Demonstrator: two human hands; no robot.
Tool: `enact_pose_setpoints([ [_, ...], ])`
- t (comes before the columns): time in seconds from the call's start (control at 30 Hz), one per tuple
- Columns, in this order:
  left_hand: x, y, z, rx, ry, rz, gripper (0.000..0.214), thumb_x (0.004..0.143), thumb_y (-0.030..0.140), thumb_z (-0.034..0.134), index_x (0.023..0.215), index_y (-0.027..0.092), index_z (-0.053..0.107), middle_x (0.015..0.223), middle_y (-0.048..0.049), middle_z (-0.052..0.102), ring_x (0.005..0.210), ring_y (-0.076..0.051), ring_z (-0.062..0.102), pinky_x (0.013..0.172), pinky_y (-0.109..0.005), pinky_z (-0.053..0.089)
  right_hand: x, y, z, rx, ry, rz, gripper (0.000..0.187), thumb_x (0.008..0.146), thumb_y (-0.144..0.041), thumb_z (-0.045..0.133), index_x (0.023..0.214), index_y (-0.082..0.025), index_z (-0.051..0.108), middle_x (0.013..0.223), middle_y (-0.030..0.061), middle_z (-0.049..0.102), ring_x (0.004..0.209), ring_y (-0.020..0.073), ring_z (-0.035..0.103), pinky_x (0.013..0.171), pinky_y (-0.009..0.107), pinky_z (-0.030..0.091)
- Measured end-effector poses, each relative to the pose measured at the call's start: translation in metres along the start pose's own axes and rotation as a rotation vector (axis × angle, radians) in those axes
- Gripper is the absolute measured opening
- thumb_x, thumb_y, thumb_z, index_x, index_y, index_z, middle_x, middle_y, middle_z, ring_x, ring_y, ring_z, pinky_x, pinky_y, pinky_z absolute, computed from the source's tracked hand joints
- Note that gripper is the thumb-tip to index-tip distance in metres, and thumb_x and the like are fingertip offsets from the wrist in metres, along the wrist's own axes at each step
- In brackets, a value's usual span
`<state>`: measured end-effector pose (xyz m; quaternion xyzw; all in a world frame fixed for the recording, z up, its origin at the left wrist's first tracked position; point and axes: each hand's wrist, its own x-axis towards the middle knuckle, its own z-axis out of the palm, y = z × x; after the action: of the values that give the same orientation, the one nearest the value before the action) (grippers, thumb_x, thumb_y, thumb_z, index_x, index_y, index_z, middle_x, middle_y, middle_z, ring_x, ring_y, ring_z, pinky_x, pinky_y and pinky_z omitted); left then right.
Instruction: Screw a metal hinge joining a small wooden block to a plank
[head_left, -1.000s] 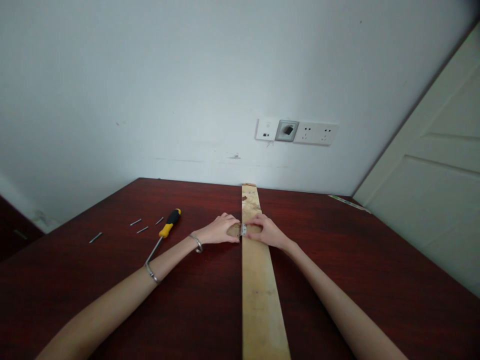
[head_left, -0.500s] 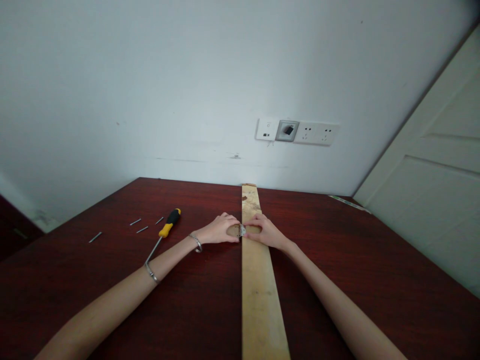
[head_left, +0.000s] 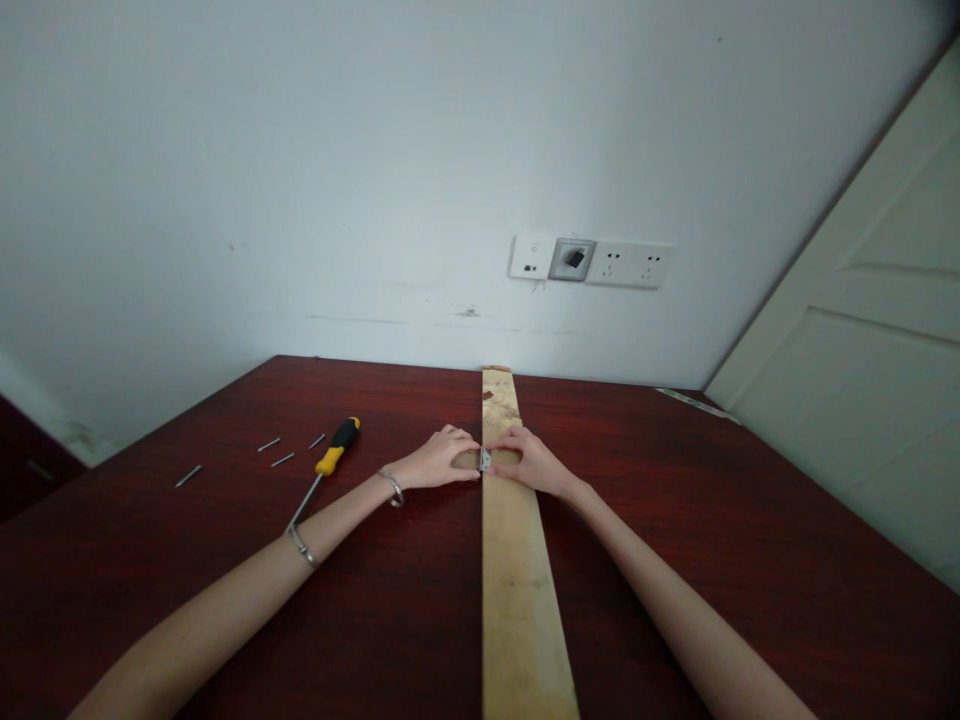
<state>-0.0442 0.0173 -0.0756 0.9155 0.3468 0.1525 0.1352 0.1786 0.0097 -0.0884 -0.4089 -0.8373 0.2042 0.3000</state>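
Note:
A long pale wooden plank [head_left: 517,570] lies lengthwise on the dark red table. Against its left edge, about midway, is a small tan piece, apparently wood [head_left: 466,459], with the thumb and fingers of my left hand [head_left: 437,460] closed around it. My right hand [head_left: 538,465] rests over the plank, thumb and fingers pinching at a small silver metal plate [head_left: 485,459]. The plate sits on the plank's left edge, between both hands' fingertips. Whether it is a hinge or a bracket I cannot tell.
Left of my hands lies a yellow-and-black screwdriver [head_left: 339,446], its shaft tip reaching my left forearm. Several screws or nails [head_left: 283,460] are scattered farther left. A white wall with sockets [head_left: 628,265] stands behind the table [head_left: 750,560]. A patterned strip [head_left: 697,405] lies at the back right.
Both hands keep their places at the metal plate with almost no movement. The whole view has shifted very slightly.

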Motion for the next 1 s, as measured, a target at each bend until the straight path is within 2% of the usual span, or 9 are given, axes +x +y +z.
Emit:
enact_pose_setpoints([
  [0.43,0.0013,0.0014,0.0026,-0.021,-0.016,-0.048,0.038,0.081,0.041,0.061,0.112,0.02,0.058,0.112,-0.0071,0.054,0.105,-0.024,0.043,0.092,-0.038,0.036,0.0005,-0.001,0.0005,0.007,0.02,-0.018,0.036,0.071,-0.042,0.07,0.101,-0.022,0.07,0.092,0.0055,0.06,0.089,0.0204,0.055,0.086,0.035,0.044],
  [1.0,0.0008,-0.0009,-0.0001,-0.036,-0.028,-0.036,0.04,0.078,0.04,0.064,0.111,0.019,0.057,0.11,-0.0067,0.054,0.102,-0.024,0.044,0.091,-0.037,0.036,-0.0005,-0.0008,-0.0001,-0.009,0.005,-0.012,0.036,0.071,-0.043,0.069,0.101,-0.023,0.07,0.093,0.0052,0.058,0.09,0.0207,0.054,0.086,0.036,0.043],
])
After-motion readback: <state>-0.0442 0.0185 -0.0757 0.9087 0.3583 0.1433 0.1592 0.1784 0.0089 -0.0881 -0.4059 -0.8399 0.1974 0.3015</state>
